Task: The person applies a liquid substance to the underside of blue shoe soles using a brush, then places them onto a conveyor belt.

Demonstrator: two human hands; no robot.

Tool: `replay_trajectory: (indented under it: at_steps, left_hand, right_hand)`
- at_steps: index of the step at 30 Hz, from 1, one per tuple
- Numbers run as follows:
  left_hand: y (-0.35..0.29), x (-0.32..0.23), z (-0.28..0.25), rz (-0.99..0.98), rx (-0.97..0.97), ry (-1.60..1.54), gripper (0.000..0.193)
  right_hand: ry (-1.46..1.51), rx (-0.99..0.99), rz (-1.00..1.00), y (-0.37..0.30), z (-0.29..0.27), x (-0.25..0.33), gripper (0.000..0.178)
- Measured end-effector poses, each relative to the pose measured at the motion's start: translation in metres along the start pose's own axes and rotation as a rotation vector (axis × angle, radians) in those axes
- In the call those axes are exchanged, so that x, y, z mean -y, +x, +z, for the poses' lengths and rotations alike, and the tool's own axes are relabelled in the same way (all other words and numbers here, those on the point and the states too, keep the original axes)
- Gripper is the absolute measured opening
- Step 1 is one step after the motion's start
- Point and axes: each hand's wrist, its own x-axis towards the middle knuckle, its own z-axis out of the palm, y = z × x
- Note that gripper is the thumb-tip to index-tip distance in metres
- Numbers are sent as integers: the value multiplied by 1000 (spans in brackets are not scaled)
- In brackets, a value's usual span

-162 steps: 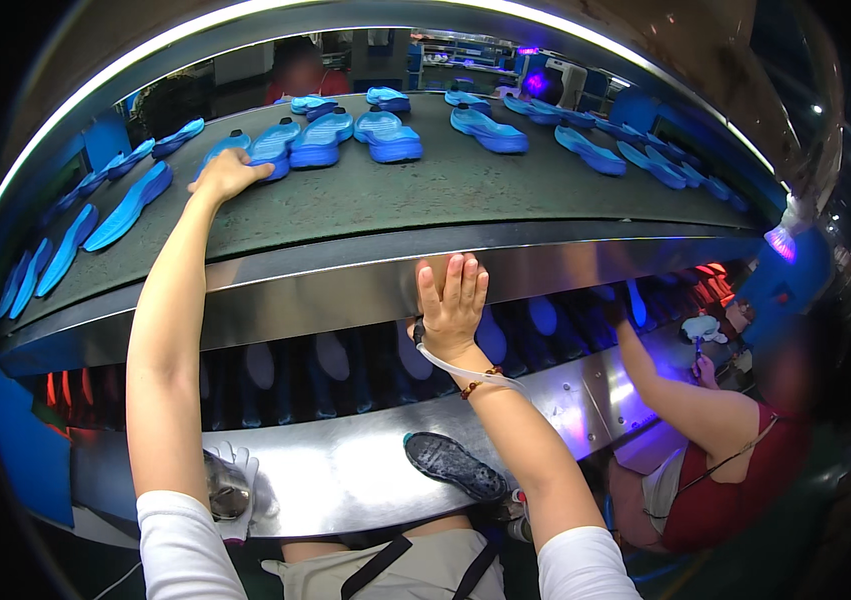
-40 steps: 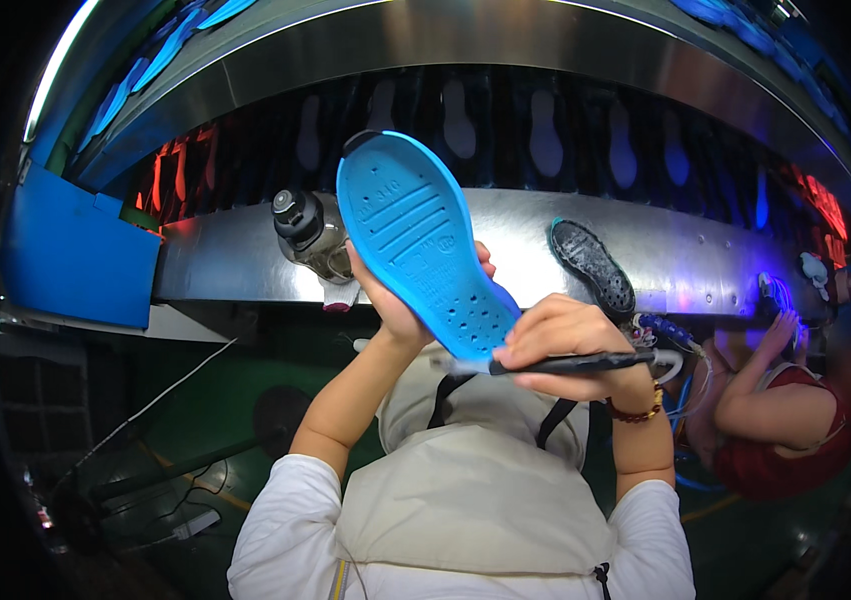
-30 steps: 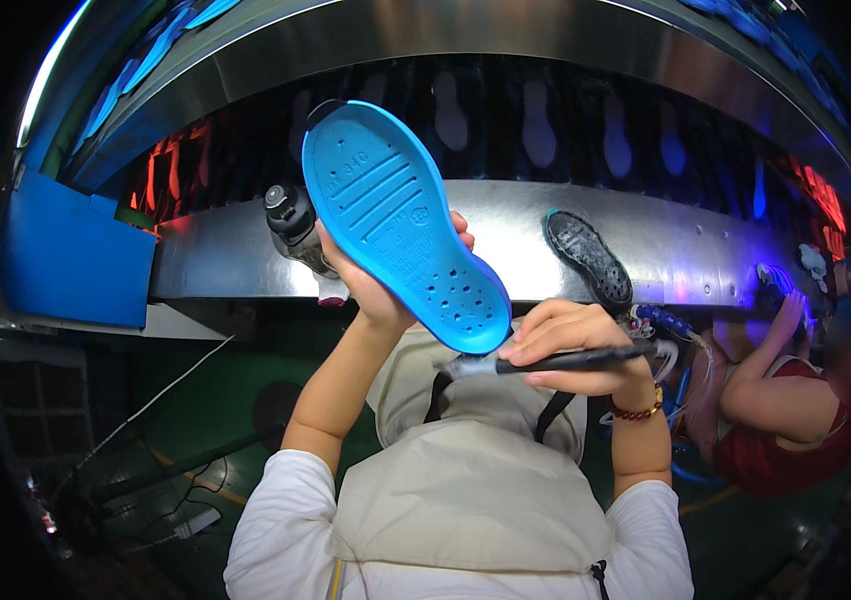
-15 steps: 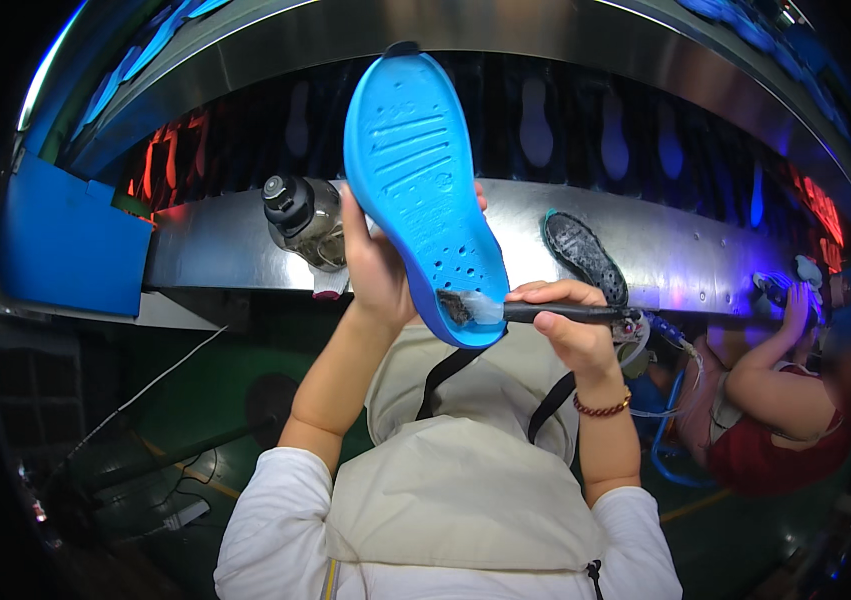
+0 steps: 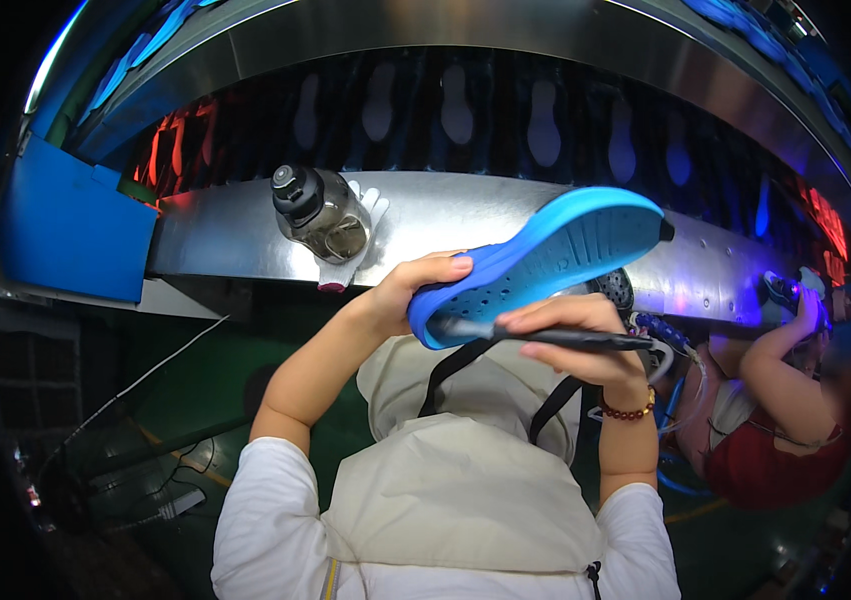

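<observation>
A blue shoe sole (image 5: 555,245) is tilted on its edge above my lap, its toe up to the right and its inner face, with holes and grooves, partly toward me. My left hand (image 5: 415,290) grips it near the heel, thumb on the rim. My right hand (image 5: 580,335) is closed round the black handle of a brush (image 5: 595,340). The brush's pale, blurred bristles reach into the heel end of the sole. Past my right hand, a dark perforated sole (image 5: 613,287) lies on the metal ledge, mostly hidden behind the blue sole and the hand.
A dark-lidded bottle (image 5: 320,212) stands on the metal ledge (image 5: 225,235) beside a white glove (image 5: 370,205). Several soles (image 5: 455,105) lie on the dark belt behind. At left is a blue panel (image 5: 75,225). A co-worker's arm (image 5: 775,360) reaches to the ledge at right.
The blue sole has swung from nearly upright to a rightward slant, its toe lowered to the right. My left hand has shifted onto its near rim. The brush stays at the heel end.
</observation>
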Motion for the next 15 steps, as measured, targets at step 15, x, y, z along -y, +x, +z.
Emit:
replay_trajectory:
  at_steps: [15]
  left_hand:
    - [-18,-11,5,-280,-115,298,64]
  right_hand:
    - [-269,482,-74,10,-28,24,22]
